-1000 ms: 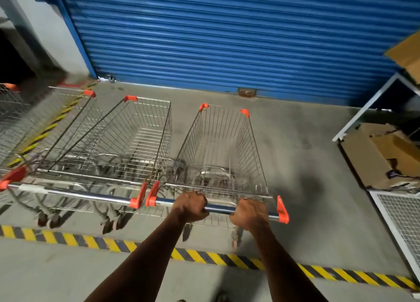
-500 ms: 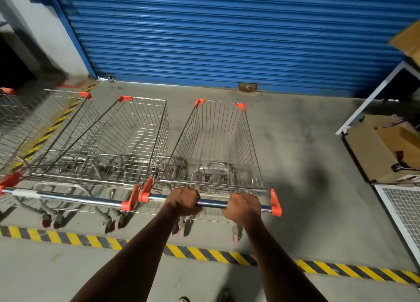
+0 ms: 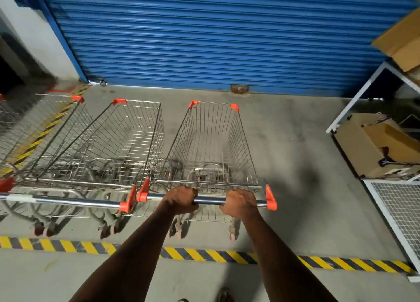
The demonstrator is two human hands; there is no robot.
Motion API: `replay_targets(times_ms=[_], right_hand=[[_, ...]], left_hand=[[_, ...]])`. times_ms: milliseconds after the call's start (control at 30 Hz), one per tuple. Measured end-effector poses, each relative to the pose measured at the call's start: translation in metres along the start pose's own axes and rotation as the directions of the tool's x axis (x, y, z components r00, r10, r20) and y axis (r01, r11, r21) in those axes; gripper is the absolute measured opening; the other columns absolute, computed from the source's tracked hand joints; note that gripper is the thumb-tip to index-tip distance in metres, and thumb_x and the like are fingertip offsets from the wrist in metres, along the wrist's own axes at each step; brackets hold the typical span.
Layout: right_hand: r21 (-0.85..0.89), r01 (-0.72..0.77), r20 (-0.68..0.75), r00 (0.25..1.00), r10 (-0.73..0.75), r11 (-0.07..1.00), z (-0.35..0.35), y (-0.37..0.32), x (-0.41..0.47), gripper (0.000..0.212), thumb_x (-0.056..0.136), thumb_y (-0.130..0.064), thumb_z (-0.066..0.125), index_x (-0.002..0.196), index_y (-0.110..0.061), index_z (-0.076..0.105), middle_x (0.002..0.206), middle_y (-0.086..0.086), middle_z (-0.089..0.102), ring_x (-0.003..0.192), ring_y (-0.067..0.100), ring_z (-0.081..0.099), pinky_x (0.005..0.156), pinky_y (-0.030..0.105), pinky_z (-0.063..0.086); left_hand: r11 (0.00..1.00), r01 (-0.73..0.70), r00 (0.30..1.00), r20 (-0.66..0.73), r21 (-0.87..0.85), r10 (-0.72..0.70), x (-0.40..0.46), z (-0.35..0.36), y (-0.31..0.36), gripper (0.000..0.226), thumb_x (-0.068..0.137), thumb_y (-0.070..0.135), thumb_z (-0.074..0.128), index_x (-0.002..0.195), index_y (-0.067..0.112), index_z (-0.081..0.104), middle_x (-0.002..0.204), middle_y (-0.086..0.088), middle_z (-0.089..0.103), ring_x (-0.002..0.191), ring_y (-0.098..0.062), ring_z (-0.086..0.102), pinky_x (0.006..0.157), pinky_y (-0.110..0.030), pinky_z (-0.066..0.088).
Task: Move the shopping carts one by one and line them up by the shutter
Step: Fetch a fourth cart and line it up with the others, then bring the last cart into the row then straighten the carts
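Hands: left hand [image 3: 181, 200] and right hand [image 3: 241, 203] both clenched around the handle bar [image 3: 208, 200] of the rightmost shopping cart [image 3: 212, 147].
Cart position: nose facing the blue shutter [image 3: 216, 36], bare floor between them; just beside the neighbouring cart [image 3: 118, 147], orange handle caps nearly touching.
Row: at least two carts parked to the left, rear wheels just ahead of the hazard stripe [image 3: 204, 255].
Risk: drifting left would probably clash handle ends or snag the wire baskets; an overshoot could hit the shutter.
Change from earlier: cart sits nearer the shutter, more level with the row; grip unchanged.
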State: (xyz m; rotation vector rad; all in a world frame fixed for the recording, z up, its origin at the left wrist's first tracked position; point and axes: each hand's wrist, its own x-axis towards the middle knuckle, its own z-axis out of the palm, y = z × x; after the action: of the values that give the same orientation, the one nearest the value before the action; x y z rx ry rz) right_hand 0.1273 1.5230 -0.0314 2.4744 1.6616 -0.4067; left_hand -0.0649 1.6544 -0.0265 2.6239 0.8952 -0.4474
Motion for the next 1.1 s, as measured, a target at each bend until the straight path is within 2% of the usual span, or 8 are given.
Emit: replay_targets(times_ms=[233,400,567,633,700,800,1000,1100], right_hand=[[-0.004,0.009,0.047,0.999,-0.009,1.0,-0.008,0.001,-0.007,0.043,0.084,-0.051,0.064,0.114,-0.02,0.071,0.113,0.005,0.073,0.108,0.028,0.068,0.096,0.039,0.051],[0.077,0.005,-0.063,0.998,0.0,0.997,-0.026,0.007,-0.026,0.027,0.078,-0.037,0.066,0.103,-0.025,0.069,0.104,-0.002,0.072,0.103,0.026,0.068,0.095,0.037,0.049],[0.172,-0.032,-0.252,0.965,0.075,0.985,-0.019,0.037,-0.064,0.06,0.077,-0.039,0.062,0.137,-0.031,0.059,0.142,-0.003,0.06,0.136,0.023,0.053,0.124,0.048,0.026],[0.201,-0.025,-0.32,0.943,0.09,0.979,-0.012,0.055,-0.081,0.066,0.077,-0.032,0.055,0.142,-0.019,0.057,0.144,0.008,0.059,0.135,0.03,0.053,0.116,0.045,0.036],[0.27,-0.057,-0.349,0.925,0.152,0.961,-0.011,0.074,-0.105,0.068,0.071,-0.027,0.053,0.136,-0.011,0.062,0.131,0.015,0.066,0.114,0.036,0.064,0.096,0.044,0.052],[0.308,-0.149,-0.349,0.901,0.257,0.94,-0.004,0.106,-0.166,0.06,0.067,-0.02,0.063,0.124,-0.005,0.068,0.118,0.018,0.071,0.101,0.04,0.068,0.085,0.046,0.057],[0.251,-0.458,-0.286,0.806,0.518,0.853,0.019,0.162,-0.312,0.065,0.075,-0.022,0.069,0.138,-0.01,0.061,0.135,0.014,0.064,0.123,0.035,0.06,0.101,0.043,0.044],[0.275,-0.573,-0.277,0.722,0.634,0.772,0.038,0.183,-0.402,0.064,0.073,-0.023,0.069,0.136,-0.012,0.061,0.129,0.012,0.065,0.119,0.035,0.061,0.1,0.045,0.046]], left_hand=[[0.997,-0.053,0.998,0.032,0.056,0.051,-0.008,-0.002,0.002,0.037,0.092,0.033,0.062,0.121,0.014,0.052,0.11,-0.006,0.063,0.094,-0.021,0.059,0.074,-0.031,0.049],[0.968,-0.189,0.968,-0.133,0.164,0.212,-0.005,-0.014,0.014,0.059,0.084,0.051,0.064,0.128,0.014,0.048,0.125,-0.008,0.055,0.113,-0.025,0.054,0.099,-0.041,0.047],[0.945,-0.296,0.938,-0.146,0.137,0.315,0.003,-0.042,0.063,0.049,0.084,0.06,0.052,0.118,0.025,0.045,0.111,-0.001,0.061,0.098,-0.026,0.063,0.082,-0.041,0.055],[0.917,-0.341,0.916,-0.146,0.205,0.374,0.007,-0.048,0.087,0.045,0.092,0.057,0.051,0.117,0.02,0.05,0.111,-0.006,0.066,0.098,-0.029,0.067,0.08,-0.038,0.055],[0.893,-0.376,0.89,-0.173,0.247,0.423,0.006,-0.053,0.119,0.039,0.094,0.049,0.054,0.117,0.017,0.055,0.113,-0.008,0.068,0.102,-0.031,0.067,0.08,-0.038,0.052],[0.821,-0.502,0.821,-0.149,0.273,0.551,-0.005,-0.049,0.184,0.035,0.095,0.035,0.055,0.124,0.017,0.056,0.118,-0.01,0.068,0.108,-0.032,0.066,0.084,-0.039,0.052],[0.662,-0.661,0.668,-0.126,0.354,0.734,-0.049,-0.012,0.328,0.025,0.089,0.031,0.058,0.11,0.018,0.06,0.103,-0.006,0.069,0.095,-0.032,0.068,0.079,-0.038,0.053],[0.514,-0.772,0.499,-0.144,0.372,0.854,-0.082,0.021,0.404,0.035,0.086,0.035,0.047,0.106,0.011,0.061,0.089,-0.01,0.065,0.076,-0.036,0.069,0.064,-0.041,0.057]])
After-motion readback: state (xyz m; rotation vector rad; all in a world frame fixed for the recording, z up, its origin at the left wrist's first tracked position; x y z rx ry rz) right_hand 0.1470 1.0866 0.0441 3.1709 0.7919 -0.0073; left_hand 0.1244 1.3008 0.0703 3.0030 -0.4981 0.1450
